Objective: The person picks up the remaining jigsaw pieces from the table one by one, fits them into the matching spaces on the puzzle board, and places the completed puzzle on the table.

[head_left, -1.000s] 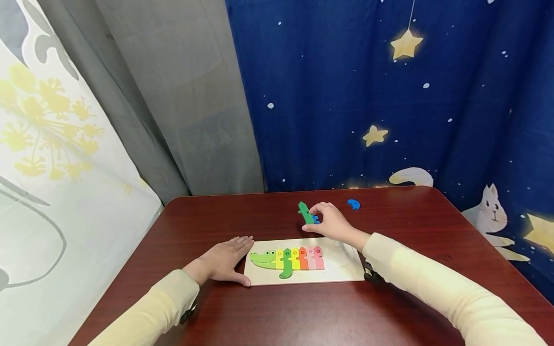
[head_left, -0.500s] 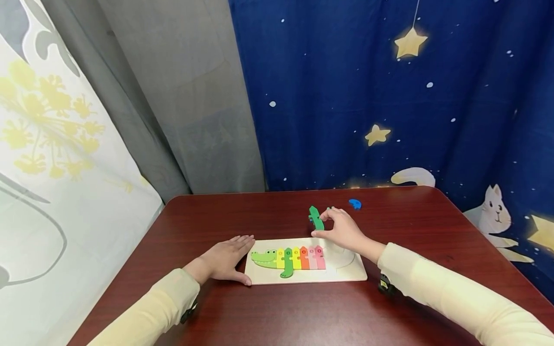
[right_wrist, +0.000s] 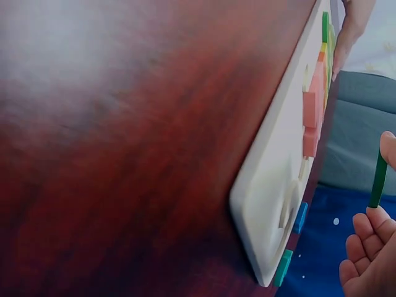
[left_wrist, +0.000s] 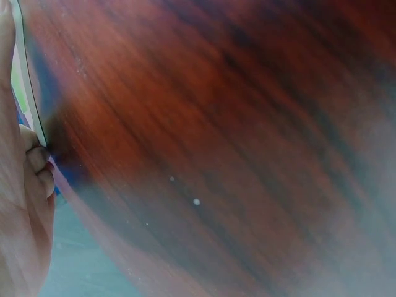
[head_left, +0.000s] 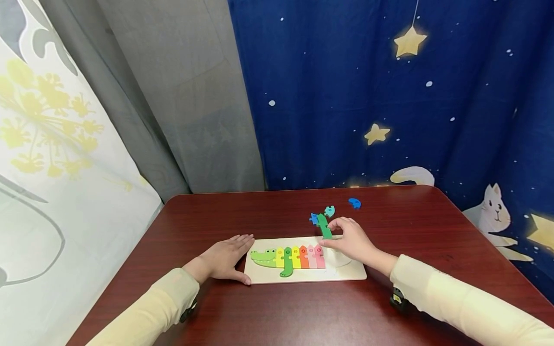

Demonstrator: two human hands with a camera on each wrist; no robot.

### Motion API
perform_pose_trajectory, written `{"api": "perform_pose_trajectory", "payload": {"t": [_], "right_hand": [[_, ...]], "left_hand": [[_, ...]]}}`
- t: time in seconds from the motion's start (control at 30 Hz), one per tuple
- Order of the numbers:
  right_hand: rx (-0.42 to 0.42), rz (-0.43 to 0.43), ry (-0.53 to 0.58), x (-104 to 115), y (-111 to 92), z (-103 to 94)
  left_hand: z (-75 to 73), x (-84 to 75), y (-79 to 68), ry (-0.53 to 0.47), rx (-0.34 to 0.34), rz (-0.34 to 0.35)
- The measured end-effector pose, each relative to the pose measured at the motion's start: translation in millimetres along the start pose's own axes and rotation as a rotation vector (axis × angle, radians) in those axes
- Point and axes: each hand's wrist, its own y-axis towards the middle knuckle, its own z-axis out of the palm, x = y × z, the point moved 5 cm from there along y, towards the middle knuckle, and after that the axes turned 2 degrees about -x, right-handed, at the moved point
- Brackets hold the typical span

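A pale wooden puzzle board (head_left: 303,278) lies on the table, holding a crocodile head (head_left: 265,259) and several coloured body pieces in a row. My left hand (head_left: 227,258) rests at the board's left edge, fingers straight and thumb spread; in the left wrist view only part of this hand (left_wrist: 25,204) shows. Above the board's right part, my right hand (head_left: 357,244) pinches a green puzzle piece (head_left: 323,226) between thumb and fingers. In the right wrist view the green piece (right_wrist: 378,179) appears edge-on, raised off the board. The recess at the board's right is partly hidden by my right hand.
Behind the board lie a blue puzzle piece (head_left: 313,218), a teal piece (head_left: 330,211) and a curved blue piece (head_left: 355,203). The dark red wooden table (head_left: 225,211) ends at curtains along its back edge.
My right hand has carried the green puzzle piece right and nearer, from behind the board to over its back edge. The blue and teal pieces have come into view. My left hand stays put.
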Motion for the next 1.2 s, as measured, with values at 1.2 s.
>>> {"api": "perform_pose_trajectory", "payload": {"t": [1.2], "right_hand": [[-0.014,0.013,-0.025,-4,-45,9.9]], "left_hand": [[-2.1,-1.3,-1.4,-0.012,-0.006,0.000]]}}
